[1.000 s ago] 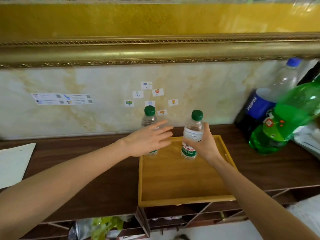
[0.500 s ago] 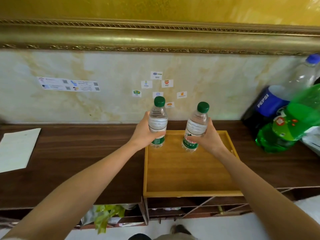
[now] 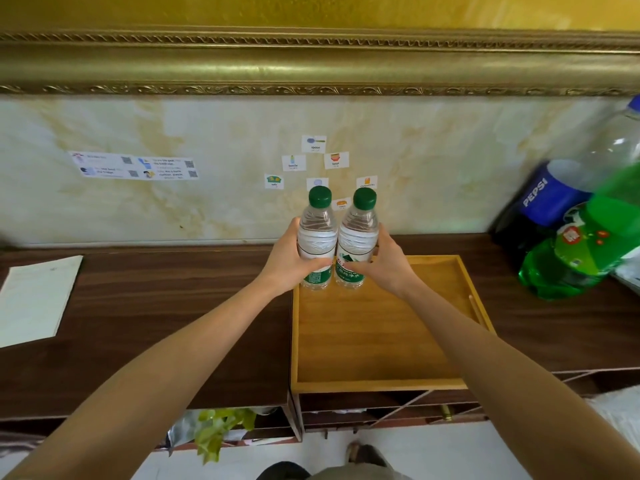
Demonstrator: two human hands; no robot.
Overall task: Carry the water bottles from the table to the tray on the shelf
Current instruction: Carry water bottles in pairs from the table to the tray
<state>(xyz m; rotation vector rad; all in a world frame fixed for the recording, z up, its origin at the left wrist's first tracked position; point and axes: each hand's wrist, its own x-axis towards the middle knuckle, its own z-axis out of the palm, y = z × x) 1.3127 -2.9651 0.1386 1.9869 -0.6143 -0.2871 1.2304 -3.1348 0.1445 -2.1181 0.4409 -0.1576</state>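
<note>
Two clear water bottles with green caps stand upright side by side, touching, at the far left corner of the wooden tray [image 3: 381, 382] on the dark shelf. My left hand [image 3: 289, 261] wraps the left water bottle [image 3: 317, 233] from its left side. My right hand [image 3: 384, 265] wraps the right water bottle [image 3: 358, 233] from its right side. Both bottle bases look level with the tray floor, though whether they rest on it I cannot tell.
A large Pepsi bottle [image 3: 554, 195] and a large green soda bottle [image 3: 588, 251] lean at the right end of the shelf [image 3: 173, 306]. A white paper [image 3: 31, 299] lies at the left. Stickers dot the marble wall behind. A plant [image 3: 221, 431] shows below the shelf.
My left hand closed on the left bottle, and both hands brought the two bottles together until they touch at the tray's far left corner.
</note>
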